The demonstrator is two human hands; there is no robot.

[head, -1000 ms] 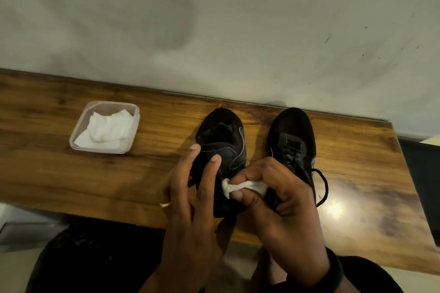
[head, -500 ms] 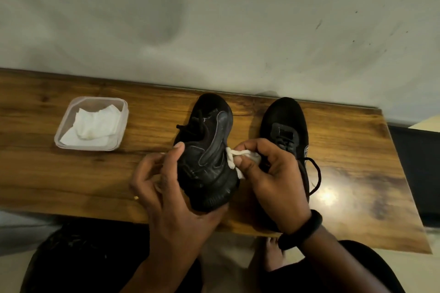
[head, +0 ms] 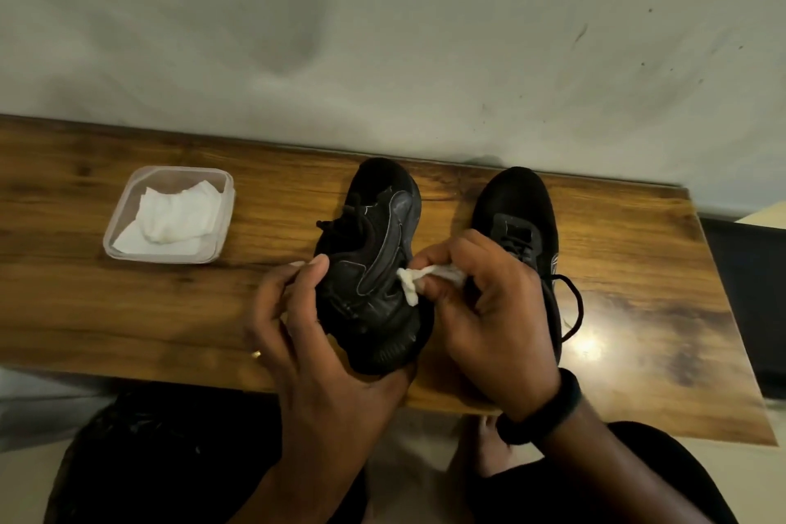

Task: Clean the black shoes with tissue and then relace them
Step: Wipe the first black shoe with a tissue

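You are viewing a dim, warm-toned scene. A bright glare spot [head: 589,347] sits on the wooden table [head: 638,268], right of the black shoes [head: 374,268], showing overhead light. Soft shadows mottle the wall [head: 383,34] behind the table. Wide-angle distortion bows the table's edges. Shoe detail is lost in darkness; focus is slightly soft.

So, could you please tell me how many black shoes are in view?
2: one shoe tilted in the left hand, the other shoe standing on the table behind the right hand.
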